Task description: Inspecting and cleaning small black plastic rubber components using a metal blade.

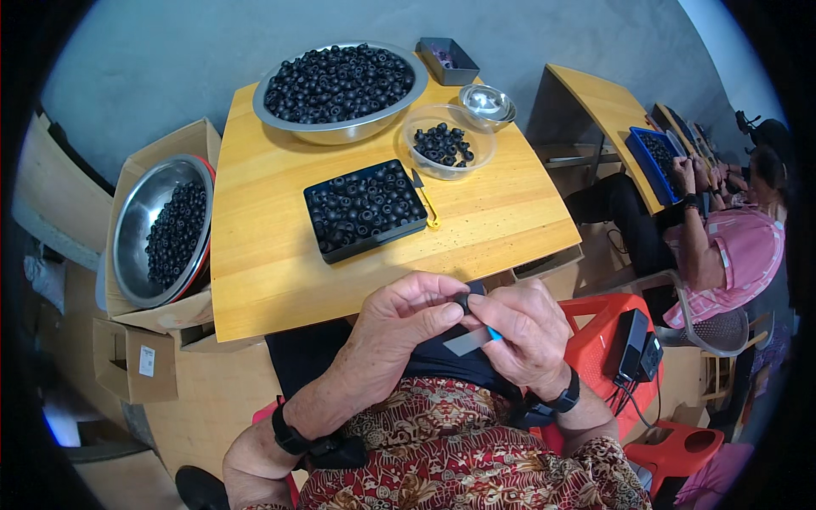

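My left hand [398, 321] pinches a small black ring-like part [461, 301] between thumb and fingertips, just off the near edge of the table. Close against it, my right hand [529, 330] is closed on a small knife with a flat grey blade [466, 342] and a bit of blue handle showing. The right thumb and fingers also meet the black part, so much of it is hidden. Beyond my hands, a black rectangular tray [378, 240] full of similar black parts sits on the table. Beside that tray lies a yellow-handled pointed tool [432, 211].
On the wooden table [255, 263] stand a large heaped steel bowl [348, 133], a clear plastic bowl [484, 155], small steel bowls [487, 102] and a grey box [459, 75]. Left, another steel bowl [136, 221] rests in a cardboard box. Right are a red stool [591, 344] and a co-worker [731, 246].
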`<act>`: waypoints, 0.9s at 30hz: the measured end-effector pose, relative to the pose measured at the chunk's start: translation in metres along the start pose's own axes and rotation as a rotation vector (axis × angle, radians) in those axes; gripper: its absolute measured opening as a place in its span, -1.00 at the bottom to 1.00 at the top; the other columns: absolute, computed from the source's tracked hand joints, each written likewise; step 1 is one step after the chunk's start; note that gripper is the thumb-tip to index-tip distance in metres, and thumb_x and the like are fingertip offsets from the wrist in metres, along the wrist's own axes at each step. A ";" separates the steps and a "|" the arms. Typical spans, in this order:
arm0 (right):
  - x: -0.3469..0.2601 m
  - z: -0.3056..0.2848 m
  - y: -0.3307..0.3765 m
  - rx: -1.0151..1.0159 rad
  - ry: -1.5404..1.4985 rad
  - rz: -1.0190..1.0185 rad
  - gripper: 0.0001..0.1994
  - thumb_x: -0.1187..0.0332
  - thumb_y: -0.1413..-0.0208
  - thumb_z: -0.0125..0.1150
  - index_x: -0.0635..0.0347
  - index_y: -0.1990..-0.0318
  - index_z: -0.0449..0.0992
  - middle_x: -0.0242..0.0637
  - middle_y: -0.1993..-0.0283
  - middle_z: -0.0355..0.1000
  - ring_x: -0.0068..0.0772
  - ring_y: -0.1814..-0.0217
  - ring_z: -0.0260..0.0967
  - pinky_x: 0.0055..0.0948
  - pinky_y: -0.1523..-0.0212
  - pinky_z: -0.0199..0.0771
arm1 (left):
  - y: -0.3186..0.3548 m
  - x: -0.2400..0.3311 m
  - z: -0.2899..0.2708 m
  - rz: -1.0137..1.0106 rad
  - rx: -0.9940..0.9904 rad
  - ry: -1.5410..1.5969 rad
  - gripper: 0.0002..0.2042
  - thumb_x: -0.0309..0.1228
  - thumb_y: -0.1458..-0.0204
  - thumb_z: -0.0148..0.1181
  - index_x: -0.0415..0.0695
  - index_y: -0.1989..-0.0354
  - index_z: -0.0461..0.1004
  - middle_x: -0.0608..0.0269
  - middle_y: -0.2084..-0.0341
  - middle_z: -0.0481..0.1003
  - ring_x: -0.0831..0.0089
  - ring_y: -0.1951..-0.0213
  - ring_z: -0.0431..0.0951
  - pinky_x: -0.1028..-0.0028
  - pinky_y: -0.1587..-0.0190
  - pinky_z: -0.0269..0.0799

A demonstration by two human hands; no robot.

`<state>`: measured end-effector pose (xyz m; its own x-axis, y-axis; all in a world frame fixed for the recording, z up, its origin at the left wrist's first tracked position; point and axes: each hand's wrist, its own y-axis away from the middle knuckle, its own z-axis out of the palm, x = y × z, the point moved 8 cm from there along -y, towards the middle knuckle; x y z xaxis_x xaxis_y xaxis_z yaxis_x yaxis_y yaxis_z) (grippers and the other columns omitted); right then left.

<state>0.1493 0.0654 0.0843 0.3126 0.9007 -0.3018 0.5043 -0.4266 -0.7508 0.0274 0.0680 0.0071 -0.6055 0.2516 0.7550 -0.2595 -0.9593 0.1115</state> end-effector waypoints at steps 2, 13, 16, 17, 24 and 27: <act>-0.001 0.001 0.002 0.007 0.019 -0.028 -0.56 0.55 0.36 0.32 0.27 0.15 0.56 -0.27 0.32 0.44 -0.32 0.41 0.38 -0.41 0.45 0.35 | 0.000 0.001 0.001 0.016 -0.033 0.006 -0.81 -0.48 -0.11 0.17 -0.20 0.11 0.44 0.27 0.24 0.52 0.54 0.19 0.53 0.49 0.07 0.48; -0.002 0.000 0.003 0.043 0.019 -0.066 -0.60 0.57 0.28 0.36 0.28 0.15 0.55 -0.27 0.32 0.43 -0.34 0.44 0.38 -0.44 0.49 0.35 | -0.001 -0.002 0.002 -0.002 -0.030 0.005 -0.82 -0.48 -0.11 0.17 -0.19 0.12 0.42 0.27 0.25 0.52 0.58 0.18 0.51 0.53 0.06 0.44; -0.002 0.001 0.004 0.041 0.022 -0.097 -0.61 0.53 0.26 0.36 0.29 0.14 0.55 -0.26 0.30 0.43 -0.33 0.43 0.38 -0.43 0.48 0.36 | -0.001 -0.003 0.002 -0.009 -0.026 0.004 -0.81 -0.47 -0.11 0.18 -0.19 0.12 0.42 0.29 0.26 0.52 0.59 0.20 0.51 0.54 0.08 0.44; -0.002 0.000 0.004 0.041 0.023 -0.096 -0.61 0.53 0.26 0.36 0.29 0.14 0.55 -0.26 0.30 0.43 -0.33 0.43 0.38 -0.43 0.48 0.36 | 0.000 -0.003 0.002 -0.009 -0.027 0.004 -0.81 -0.47 -0.11 0.18 -0.19 0.12 0.42 0.29 0.26 0.52 0.59 0.20 0.51 0.54 0.08 0.44; -0.004 -0.001 -0.002 -0.088 -0.001 -0.096 -0.60 0.35 0.12 0.30 0.32 0.08 0.53 -0.22 0.26 0.43 -0.31 0.41 0.38 -0.42 0.45 0.38 | -0.001 -0.002 -0.003 0.022 0.000 0.073 -0.81 -0.46 -0.11 0.18 -0.18 0.12 0.41 0.31 0.27 0.50 0.60 0.22 0.51 0.55 0.10 0.45; -0.004 -0.001 -0.002 -0.091 0.003 -0.108 -0.60 0.38 0.14 0.30 0.31 0.07 0.54 -0.24 0.27 0.43 -0.32 0.41 0.37 -0.43 0.45 0.38 | -0.001 -0.002 -0.004 0.024 -0.003 0.110 -0.81 -0.47 -0.11 0.17 -0.18 0.12 0.41 0.31 0.27 0.50 0.58 0.21 0.51 0.55 0.08 0.45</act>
<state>0.1484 0.0620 0.0876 0.2553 0.9414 -0.2202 0.6063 -0.3333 -0.7220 0.0265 0.0692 0.0028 -0.6901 0.2414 0.6823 -0.2464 -0.9648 0.0922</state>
